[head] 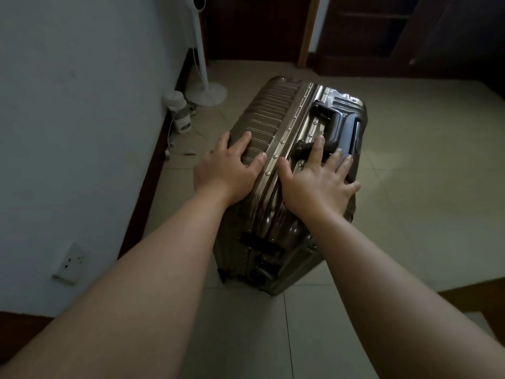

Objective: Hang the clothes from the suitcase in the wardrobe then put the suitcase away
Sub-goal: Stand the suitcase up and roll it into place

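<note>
A bronze hard-shell suitcase stands closed on the tiled floor, seen from above, with a riveted metal frame along its seam. My left hand rests flat on its ribbed left shell, fingers spread. My right hand presses on the side to the right of the seam, its fingers spread over the dark carry handle. No clothes are in view. A dark wooden wardrobe with an open shelf stands at the back right.
A white wall runs along the left with a socket low down and a dark skirting board. A white standing fan, a small white appliance and loose cables sit by the wall. A wooden edge shows at the lower right.
</note>
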